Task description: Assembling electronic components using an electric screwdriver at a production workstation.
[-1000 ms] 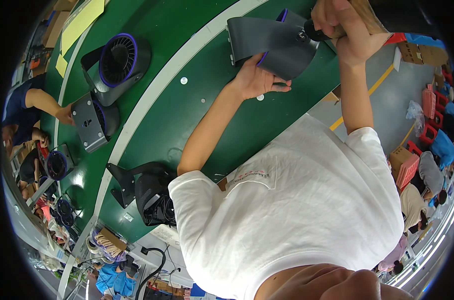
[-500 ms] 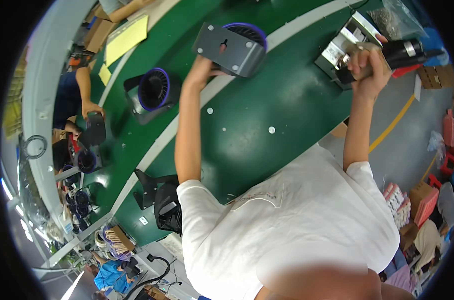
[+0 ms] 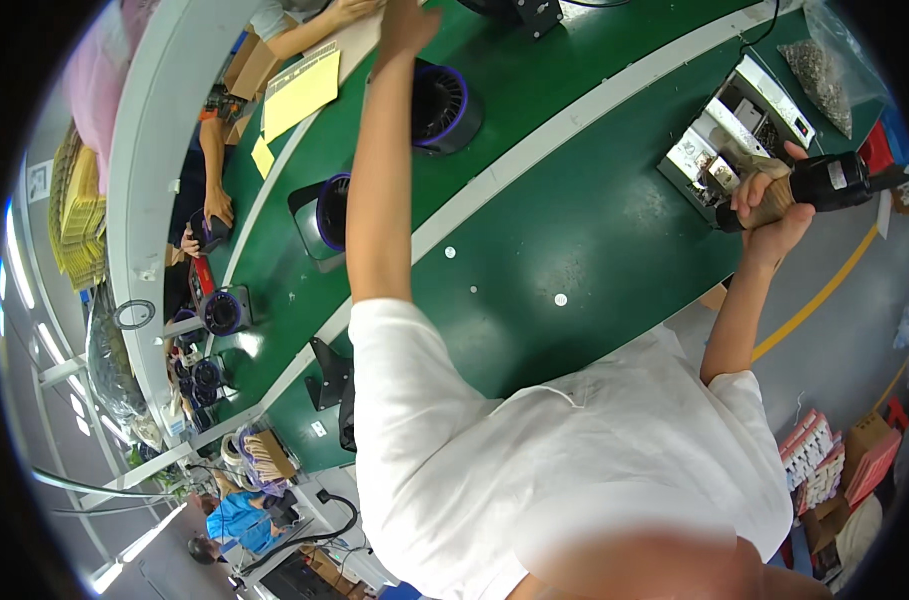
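My right hand (image 3: 769,205) is wrapped around a black electric screwdriver (image 3: 829,182) with a brown-wrapped grip, held level beside an open metal screw feeder (image 3: 709,160). The tool's dark nose lies close to the feeder's near edge. Stretched far forward, my left hand (image 3: 406,28) is blurred and partly cut off by the upper edge, so its fingers cannot be made out. Just right of that forearm a black fan with a purple rim (image 3: 442,108) stands on the green bench (image 3: 534,240). Another purple-rimmed fan (image 3: 332,212) is partly hidden behind the forearm.
Dark bracketed parts (image 3: 539,14) sit at the top edge. A clear bag of screws (image 3: 816,85) lies beyond the feeder. Across the bench, a co-worker's hand (image 3: 217,207) holds a dark part; yellow sheets (image 3: 304,92) lie nearby. A white strip (image 3: 494,165) runs along the bench.
My left hand has let go of the fan it held, which now stands on the bench farther left, and has reached forward. The view has shifted; the screwdriver stays in my right hand.
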Tool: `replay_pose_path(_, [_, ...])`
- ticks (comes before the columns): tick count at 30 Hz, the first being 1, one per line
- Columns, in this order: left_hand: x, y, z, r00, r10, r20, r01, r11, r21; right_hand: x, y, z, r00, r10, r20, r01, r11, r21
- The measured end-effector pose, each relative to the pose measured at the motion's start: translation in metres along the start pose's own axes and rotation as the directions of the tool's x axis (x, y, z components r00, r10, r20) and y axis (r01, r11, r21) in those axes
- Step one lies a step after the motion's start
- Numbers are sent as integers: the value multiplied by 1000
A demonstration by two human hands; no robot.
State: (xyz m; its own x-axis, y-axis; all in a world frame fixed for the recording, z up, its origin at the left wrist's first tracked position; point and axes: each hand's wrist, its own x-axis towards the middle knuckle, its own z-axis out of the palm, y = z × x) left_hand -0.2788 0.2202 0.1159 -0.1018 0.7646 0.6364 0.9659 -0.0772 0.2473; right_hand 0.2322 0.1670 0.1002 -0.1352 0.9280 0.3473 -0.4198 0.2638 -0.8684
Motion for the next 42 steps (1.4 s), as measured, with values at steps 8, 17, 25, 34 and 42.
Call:
replay_pose_path(8, [58, -86, 72, 923, 82, 376, -4, 979, -202, 6, -6, -2, 987, 129, -93, -122, 990, 71])
replay_pose_path(17, [11, -29, 87, 954, -295, 52, 299, 923, -244, 12, -4, -18, 990, -139, 1, 134, 957, 257])
replay_pose_path(25, [-76, 144, 4, 951, -258, -170, 179, 909, -377, 17, -9, 30, 990, -122, -69, 126, 990, 65])
replay_pose_path(34, [-187, 231, -24, 999, -44, -23, 25, 847, -530, 20, 49, 14, 952, -299, 67, 305, 945, -121])
replay_pose_path(42, [-206, 262, -9, 998, 65, -26, -66, 742, -667, 13, 6, 72, 964, 146, 224, -254, 231, 939])
